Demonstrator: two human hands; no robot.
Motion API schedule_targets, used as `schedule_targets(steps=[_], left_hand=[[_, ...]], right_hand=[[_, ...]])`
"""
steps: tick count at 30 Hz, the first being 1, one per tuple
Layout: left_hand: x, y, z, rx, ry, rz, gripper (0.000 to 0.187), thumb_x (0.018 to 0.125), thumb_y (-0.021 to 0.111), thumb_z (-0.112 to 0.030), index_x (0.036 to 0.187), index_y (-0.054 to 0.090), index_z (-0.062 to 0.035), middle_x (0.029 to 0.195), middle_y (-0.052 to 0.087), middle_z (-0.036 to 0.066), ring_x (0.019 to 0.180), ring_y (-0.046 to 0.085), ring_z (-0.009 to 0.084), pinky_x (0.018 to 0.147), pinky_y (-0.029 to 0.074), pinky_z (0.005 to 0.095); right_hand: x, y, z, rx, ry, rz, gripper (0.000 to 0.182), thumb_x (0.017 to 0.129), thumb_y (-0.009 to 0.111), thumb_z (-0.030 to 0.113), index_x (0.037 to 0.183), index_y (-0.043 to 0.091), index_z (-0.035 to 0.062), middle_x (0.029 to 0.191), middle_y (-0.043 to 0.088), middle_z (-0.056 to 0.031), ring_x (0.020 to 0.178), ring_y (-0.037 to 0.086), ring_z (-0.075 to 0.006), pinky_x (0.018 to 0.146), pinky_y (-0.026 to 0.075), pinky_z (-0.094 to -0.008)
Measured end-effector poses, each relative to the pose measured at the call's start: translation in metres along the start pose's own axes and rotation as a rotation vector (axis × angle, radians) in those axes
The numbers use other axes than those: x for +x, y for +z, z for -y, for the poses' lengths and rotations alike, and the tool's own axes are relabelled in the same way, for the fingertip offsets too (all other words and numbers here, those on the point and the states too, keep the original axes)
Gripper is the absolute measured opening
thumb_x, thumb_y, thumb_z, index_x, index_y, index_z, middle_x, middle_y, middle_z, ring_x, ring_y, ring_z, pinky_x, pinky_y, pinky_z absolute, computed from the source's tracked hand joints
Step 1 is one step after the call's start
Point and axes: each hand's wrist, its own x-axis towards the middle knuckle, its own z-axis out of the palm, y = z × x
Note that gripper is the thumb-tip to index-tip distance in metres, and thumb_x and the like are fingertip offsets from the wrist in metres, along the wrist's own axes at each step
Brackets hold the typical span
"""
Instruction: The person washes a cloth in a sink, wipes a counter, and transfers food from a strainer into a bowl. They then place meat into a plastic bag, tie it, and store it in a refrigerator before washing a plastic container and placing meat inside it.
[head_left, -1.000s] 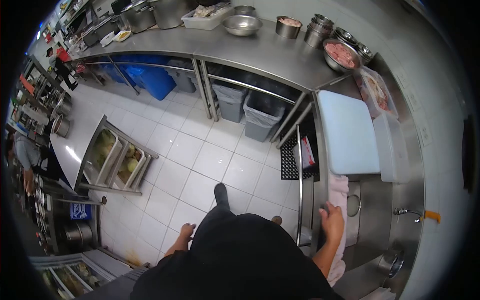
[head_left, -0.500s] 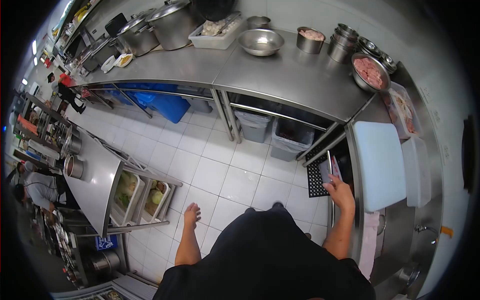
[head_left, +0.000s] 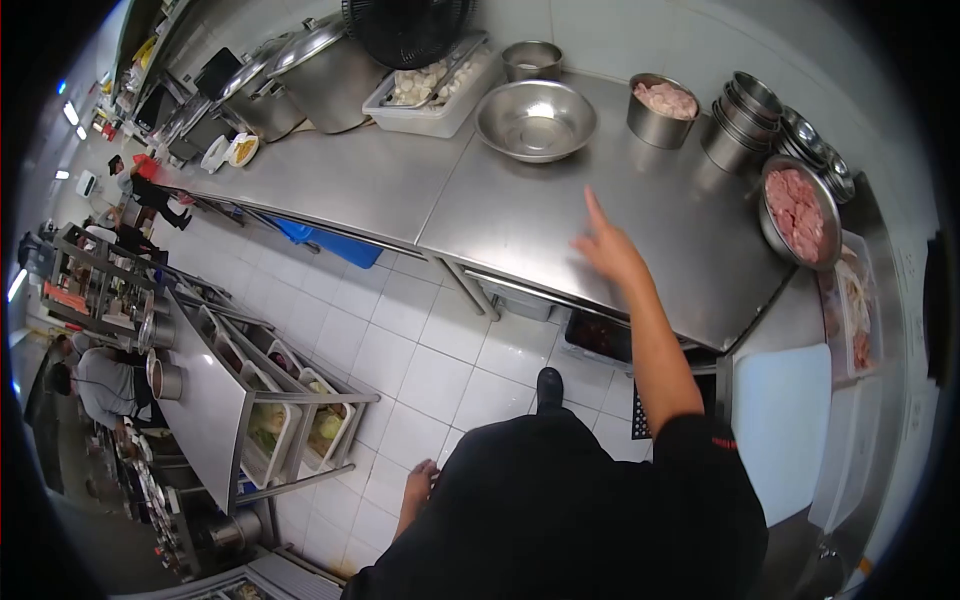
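My right hand (head_left: pixel 612 252) is stretched out over the steel counter (head_left: pixel 520 225), index finger extended, holding nothing. It is nearest to an empty steel bowl (head_left: pixel 536 122), which stands beyond the fingertip. Farther right are a steel pot of pale meat (head_left: pixel 662 112) and a bowl of pink meat (head_left: pixel 800 215). Low beside my body hangs my left hand (head_left: pixel 421 480), over the tiled floor; its fingers are curled and partly hidden, so what they hold, if anything, cannot be made out.
A blue cutting board (head_left: pixel 782 425) lies at the right. Stacked steel containers (head_left: pixel 745 125) and a white tub (head_left: pixel 425 105) stand along the counter's back. A cart (head_left: pixel 215 400) with trays is at the left. People (head_left: pixel 100 385) are in the far left background.
My right hand has moved from low beside the sink area up and forward over the counter. My left hand has dropped back toward my body. The view has come closer to the counter.
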Motion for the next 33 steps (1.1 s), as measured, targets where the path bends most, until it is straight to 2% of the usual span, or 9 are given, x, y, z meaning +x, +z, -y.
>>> schedule_targets(steps=[7, 16, 20, 22, 24, 26, 27, 29, 33], left_hand=[[0.024, -0.006, -0.105, -0.086, -0.045, -0.051, 0.058, 0.089, 0.064, -0.034, 0.138, 0.046, -0.0091, 0.104, 0.065, 0.005, 0.09, 0.06, 0.0177, 0.072, 0.049, 0.0326], [0.066, -0.034, -0.082, 0.21, 0.032, 0.225, 0.05, 0.092, 0.061, -0.033, 0.134, 0.05, -0.009, 0.104, 0.065, 0.009, 0.089, 0.06, 0.0201, 0.073, 0.049, 0.0326], [0.137, -0.076, -0.035, 0.807, 0.807, 0.59, 0.035, 0.089, 0.063, -0.027, 0.115, 0.061, -0.0039, 0.104, 0.066, 0.011, 0.092, 0.063, 0.0239, 0.078, 0.051, 0.0375], [0.131, -0.064, -0.063, 0.913, 0.652, 0.676, 0.033, 0.087, 0.064, -0.025, 0.11, 0.062, -0.0016, 0.106, 0.065, 0.014, 0.097, 0.063, 0.0296, 0.082, 0.051, 0.0421], [0.213, -0.061, -0.039, 1.196, 1.594, 0.798, 0.037, 0.088, 0.06, -0.031, 0.11, 0.061, -0.0002, 0.107, 0.064, 0.02, 0.1, 0.061, 0.0386, 0.083, 0.051, 0.0478], [0.207, -0.029, -0.072, 1.465, 1.434, 0.759, 0.041, 0.091, 0.056, -0.032, 0.114, 0.059, 0.0009, 0.107, 0.065, 0.021, 0.102, 0.061, 0.0396, 0.086, 0.05, 0.047], [0.224, -0.017, -0.074, 1.296, 1.806, 0.69, 0.027, 0.092, 0.054, -0.027, 0.096, 0.06, -0.0012, 0.09, 0.064, 0.016, 0.087, 0.062, 0.0336, 0.078, 0.049, 0.0442], [0.218, 0.041, -0.107, 0.856, 0.46, 1.074, 0.023, 0.091, 0.052, -0.023, 0.077, 0.051, -0.0054, 0.072, 0.051, 0.008, 0.071, 0.054, 0.0229, 0.067, 0.044, 0.0409], [0.093, 0.125, -0.142, 1.214, 0.77, 0.954, 0.022, 0.091, 0.051, -0.025, 0.078, 0.042, -0.0099, 0.075, 0.042, 0.003, 0.074, 0.045, 0.0166, 0.066, 0.04, 0.0383]], right_hand=[[0.137, 0.012, 0.0, -0.111, 0.092, -0.182, 0.057, 0.084, 0.069, 0.024, 0.135, 0.044, 0.0203, 0.122, 0.059, -0.0161, 0.112, 0.057, -0.0357, 0.092, 0.047, -0.0459], [-0.087, 0.024, -0.044, -0.001, -0.157, -0.559, 0.026, 0.074, 0.073, 0.008, 0.097, 0.061, 0.0135, 0.1, 0.059, -0.0133, 0.094, 0.061, -0.0352, 0.078, 0.049, -0.0426], [-0.261, 0.017, -0.014, -0.033, 0.026, -0.666, 0.032, 0.072, 0.071, 0.001, 0.099, 0.062, 0.0135, 0.104, 0.06, -0.0125, 0.097, 0.06, -0.0361, 0.079, 0.05, -0.0421], [-0.339, 0.021, -0.005, -0.067, 0.056, -0.778, 0.035, 0.07, 0.074, 0.002, 0.101, 0.062, 0.0133, 0.102, 0.061, -0.0113, 0.096, 0.062, -0.0326, 0.079, 0.051, -0.0398], [-0.412, 0.031, 0.007, -0.094, 0.135, -0.931, 0.036, 0.069, 0.076, 0.004, 0.102, 0.062, 0.0133, 0.1, 0.061, -0.011, 0.093, 0.063, -0.0306, 0.08, 0.051, -0.0389], [-0.478, 0.036, 0.022, -0.108, 0.214, -1.098, 0.035, 0.07, 0.078, 0.008, 0.101, 0.062, 0.0139, 0.098, 0.062, -0.0097, 0.091, 0.063, -0.0285, 0.08, 0.051, -0.038], [-0.508, 0.039, 0.031, -0.088, 0.317, -1.183, 0.034, 0.071, 0.078, 0.01, 0.101, 0.061, 0.0137, 0.098, 0.063, -0.0095, 0.09, 0.063, -0.0286, 0.08, 0.051, -0.0378], [-0.574, 0.049, 0.055, -0.062, 0.516, -1.353, 0.033, 0.072, 0.078, 0.014, 0.1, 0.061, 0.0133, 0.099, 0.063, -0.0093, 0.088, 0.063, -0.0284, 0.079, 0.051, -0.0372], [-0.678, 0.074, 0.07, -0.07, 0.727, -1.593, 0.031, 0.073, 0.078, 0.016, 0.099, 0.061, 0.0118, 0.1, 0.063, -0.0095, 0.085, 0.063, -0.0271, 0.076, 0.052, -0.0352]])
